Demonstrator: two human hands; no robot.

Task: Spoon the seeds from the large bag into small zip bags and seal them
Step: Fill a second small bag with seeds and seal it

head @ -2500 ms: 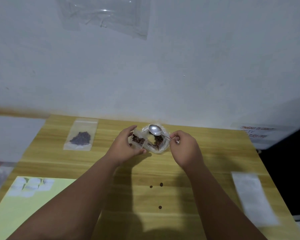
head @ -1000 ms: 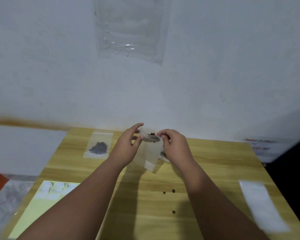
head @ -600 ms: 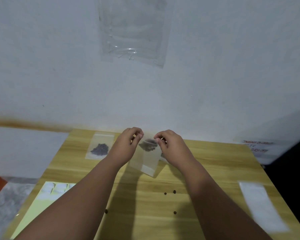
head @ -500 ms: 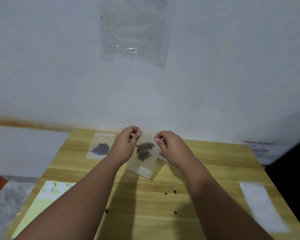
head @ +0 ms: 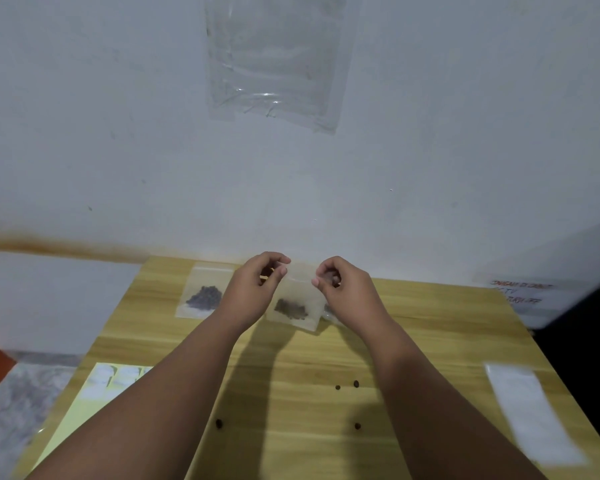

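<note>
Inspection of the work area. The wooden bench fills the lower half of the frame, against a pale wall. A yellow sheet lies at its lower left and a white strip at its lower right. A filled bag lies flat towards the upper left of the bench.

At centre frame the left hand and right hand are raised side by side. The fingers of each are curled, pinching a top corner of the small zip bag. It hangs upright between the hands, above the bench. Its seeds sit gathered at the bottom, well below the mouth.

Assessment: sealing appears to be the step in hand. Recommended practice:
- Keep the bag upright so no seed reaches the zip track.
- Hold the mouth taut and press the strip from one corner across to the other.
- Check along the strip for gaps.

Four stray seeds lie at lower centre and should be collected.
</note>
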